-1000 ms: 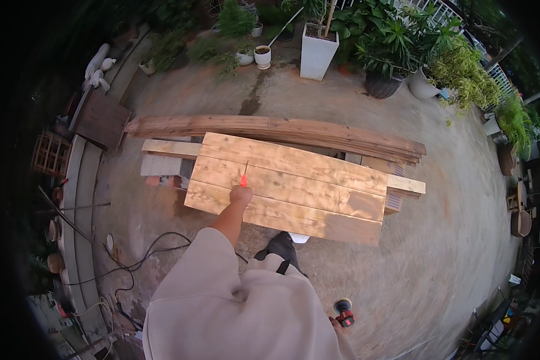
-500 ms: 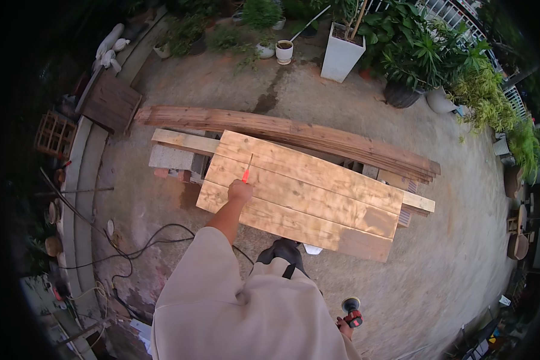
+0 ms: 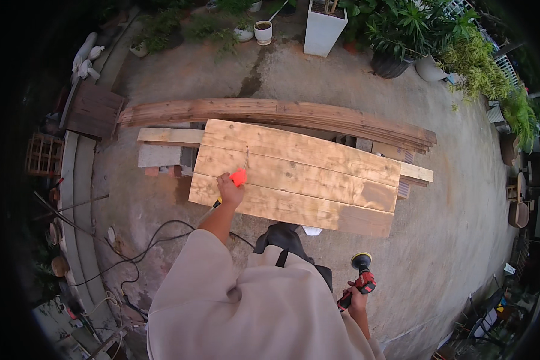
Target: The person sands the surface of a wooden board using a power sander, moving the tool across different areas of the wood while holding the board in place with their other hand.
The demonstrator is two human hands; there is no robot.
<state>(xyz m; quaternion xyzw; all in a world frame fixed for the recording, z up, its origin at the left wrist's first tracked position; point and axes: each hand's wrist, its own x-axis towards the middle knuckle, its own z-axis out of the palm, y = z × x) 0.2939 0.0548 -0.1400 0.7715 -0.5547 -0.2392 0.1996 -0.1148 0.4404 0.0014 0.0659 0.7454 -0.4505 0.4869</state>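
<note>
My left hand (image 3: pixel 229 191) is closed around an orange air blow gun (image 3: pixel 239 177) over the left part of a wooden panel (image 3: pixel 294 201). Its long thin nozzle points away from me above the boards, and a yellow and black fitting shows behind the hand. Down at my right side, my right hand (image 3: pixel 357 298) grips a red and black cordless sander (image 3: pixel 365 281). The sander's round pad (image 3: pixel 361 260) faces away from me, clear of the panel. Joined planks make up the panel, blotchy pale brown with a duller patch at the near right corner.
Beneath the panel run light timber beams (image 3: pixel 169 136), resting on a concrete block (image 3: pixel 160 156) at left. Long reddish boards (image 3: pixel 276 112) lie behind it. A black hose (image 3: pixel 153 242) loops over the concrete floor at left. Potted plants (image 3: pixel 392 63) line the far side.
My left hand has turned, bringing the blow gun's orange body and rear fitting into view. My right hand has raised the sander forward, further into view. The whole view has shifted slightly.
</note>
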